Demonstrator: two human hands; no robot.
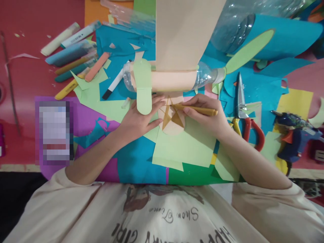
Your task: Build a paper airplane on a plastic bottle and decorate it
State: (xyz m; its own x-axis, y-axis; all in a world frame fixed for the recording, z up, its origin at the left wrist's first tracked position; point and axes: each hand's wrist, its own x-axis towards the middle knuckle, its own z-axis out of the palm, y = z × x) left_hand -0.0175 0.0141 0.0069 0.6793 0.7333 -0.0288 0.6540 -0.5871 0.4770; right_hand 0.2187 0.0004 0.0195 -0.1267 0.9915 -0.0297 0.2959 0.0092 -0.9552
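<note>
My right hand (205, 109) grips a gold-brown marker (202, 109), its tip on a star (165, 119) drawn on a rounded peach paper piece (174, 130). Parts of the star are coloured in, others are bare. Fingers spread, my left hand (141, 116) lies flat at the left edge of this piece. The piece joins a clear plastic bottle (205, 76) lying on its side, wrapped in peach paper. A light green paper strip (144, 87) bends over the bottle and partly covers my left hand. A wide peach panel (184, 30) extends from the bottle's far side.
Several markers (73, 55) lie at the upper left. Scissors (245, 118) with red and yellow handles and a blue glue gun (298, 135) are at right. Another bottle (233, 30) wrapped in blue paper lies behind. Paper scraps cover the table; a blurred phone-like object (54, 131) is at left.
</note>
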